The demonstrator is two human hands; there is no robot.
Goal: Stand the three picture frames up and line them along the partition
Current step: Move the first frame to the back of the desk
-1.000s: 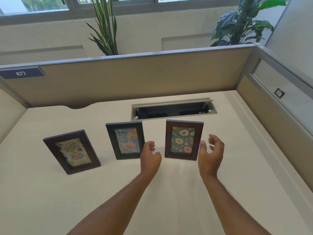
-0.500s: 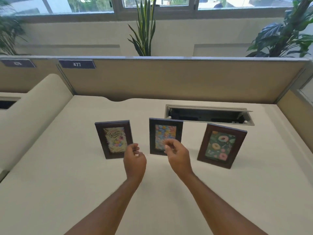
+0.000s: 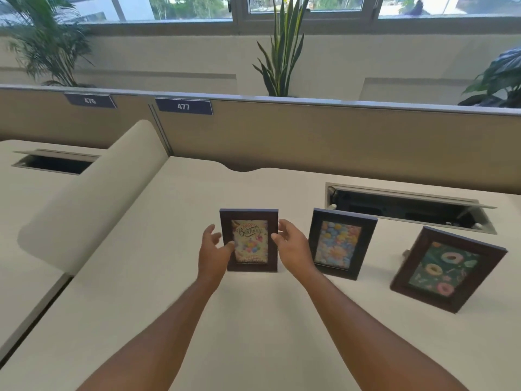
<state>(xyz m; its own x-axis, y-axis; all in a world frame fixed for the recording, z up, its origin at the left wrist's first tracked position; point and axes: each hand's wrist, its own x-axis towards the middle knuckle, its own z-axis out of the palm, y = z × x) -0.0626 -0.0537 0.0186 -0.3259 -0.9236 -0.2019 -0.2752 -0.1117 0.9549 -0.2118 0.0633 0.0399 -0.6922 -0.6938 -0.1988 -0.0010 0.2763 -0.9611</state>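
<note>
Three picture frames stand upright in a row on the desk [image 3: 253, 334], well short of the partition [image 3: 310, 136] across the upper half. At centre, the left hand [image 3: 212, 253] and right hand [image 3: 291, 244], fingers spread, flank the birthday frame [image 3: 249, 240]; actual grip cannot be told. The balloon frame [image 3: 341, 244] and doughnut frame [image 3: 448, 268] stand to its right.

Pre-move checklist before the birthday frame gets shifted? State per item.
1. Birthday frame upright: ok.
2. Left hand on its left edge: ok, thumb touches.
3. Right hand on its right edge: ok, fingers at the edge.
4. Firm grip: cannot tell.
5. Gap to balloon frame: ok, apart.
6. All frames, donut frame too, against partition: not ok, well short.
</note>
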